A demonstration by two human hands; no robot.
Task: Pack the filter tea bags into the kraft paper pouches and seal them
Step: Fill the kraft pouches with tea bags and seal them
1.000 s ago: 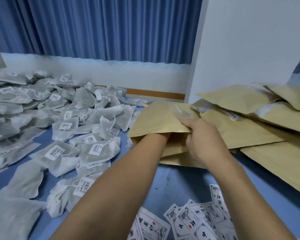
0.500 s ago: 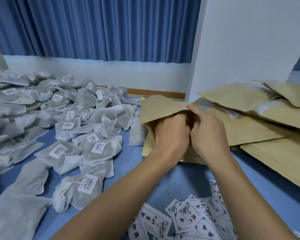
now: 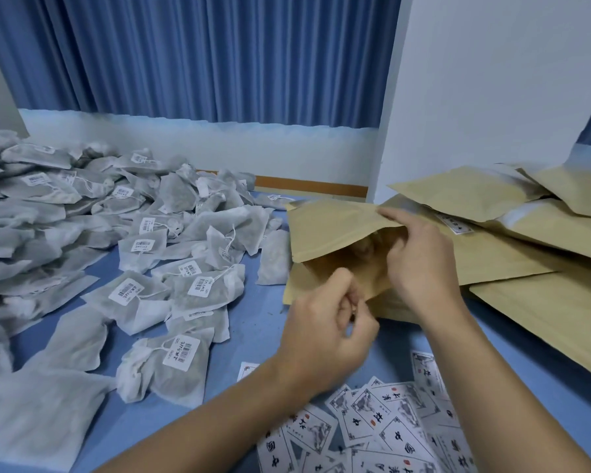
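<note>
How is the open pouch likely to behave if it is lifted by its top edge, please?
Probably bendy, not limp: the pouch bows smoothly where the right hand pinches its lip. Likely light, as that pinch alone holds the lip up. It may slide on the smooth blue surface.

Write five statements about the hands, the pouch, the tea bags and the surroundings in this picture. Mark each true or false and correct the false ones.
1. The right hand holds the mouth of a kraft pouch open. True.
2. The tea bags are piled to the right of that pouch. False: they are piled to its left.
3. Printed labels lie on the blue table near the person. True.
4. The left hand is deep inside the pouch. False: it is outside, at the pouch's near edge, with its fingers curled.
5. The curtain is red. False: it is blue.
</note>
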